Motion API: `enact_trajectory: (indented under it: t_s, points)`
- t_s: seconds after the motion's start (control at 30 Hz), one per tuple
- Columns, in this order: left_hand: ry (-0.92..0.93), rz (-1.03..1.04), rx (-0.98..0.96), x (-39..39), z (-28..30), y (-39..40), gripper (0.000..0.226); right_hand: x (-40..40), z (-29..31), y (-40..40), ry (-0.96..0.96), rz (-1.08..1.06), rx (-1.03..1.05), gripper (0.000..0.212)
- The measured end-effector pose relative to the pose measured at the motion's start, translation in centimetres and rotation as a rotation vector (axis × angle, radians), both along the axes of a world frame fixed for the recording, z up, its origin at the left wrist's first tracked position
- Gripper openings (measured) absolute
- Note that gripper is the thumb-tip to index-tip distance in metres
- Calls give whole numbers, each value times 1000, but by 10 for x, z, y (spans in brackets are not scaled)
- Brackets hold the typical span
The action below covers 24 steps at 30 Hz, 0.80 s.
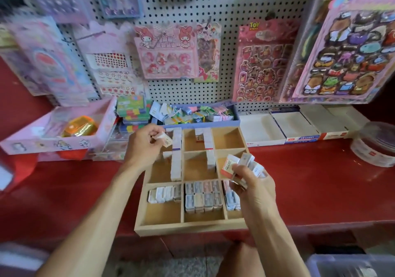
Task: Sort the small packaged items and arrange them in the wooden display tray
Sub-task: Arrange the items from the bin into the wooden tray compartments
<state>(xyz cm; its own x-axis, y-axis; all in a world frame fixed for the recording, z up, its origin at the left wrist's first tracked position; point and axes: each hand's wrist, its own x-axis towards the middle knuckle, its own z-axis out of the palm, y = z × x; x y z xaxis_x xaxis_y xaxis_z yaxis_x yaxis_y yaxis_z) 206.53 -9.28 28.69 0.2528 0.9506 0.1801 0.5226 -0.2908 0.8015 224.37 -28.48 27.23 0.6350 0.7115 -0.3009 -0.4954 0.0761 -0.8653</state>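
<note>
I see left hand [143, 146] pinching one small packet [165, 140] over the wooden tray's [188, 226] far-left cell | right hand [252, 185] gripping a fanned bunch of packets [241, 165] above its right side | tray on red tabletop [320, 180], near row holding packets

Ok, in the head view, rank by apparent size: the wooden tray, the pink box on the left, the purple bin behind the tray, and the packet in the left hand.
1. wooden tray
2. pink box, though it is partly cut off by other goods
3. purple bin, farther back, so it may look smaller than it is
4. packet pinched in the left hand
</note>
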Motion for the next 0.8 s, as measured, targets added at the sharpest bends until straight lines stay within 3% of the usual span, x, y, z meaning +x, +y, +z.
enact_trajectory:
  t_s: [0.13,0.23,0.3,0.4,0.57,0.63,0.7,0.8]
  points:
    - [255,-92,-27,-15,-11,10,35,-4,-5,9,-2,29,-16,21]
    - [409,-156,13,-12,-18,4,20,-8,-7,12,9,19,-33,41]
    - [438,-187,74,-6,-26,2,15,-10,-8,12,24,15,-41,47]
    - [437,-167,151,-1,-38,2,18,-11,-11,12,34,38,-44,33]
    - [407,-110,116,-6,-42,1,16,-14,-11,11,60,52,-19,32]
    - [347,-26,153,-2,-33,-7,14,-17,-10,11,53,59,-7,42]
    - [122,-40,90,9,-14,-26,9,-19,-9,13,21,66,-4,55]
    - [-164,-344,-294,28,9,-57,12,-22,-5,16,-12,62,4,58]
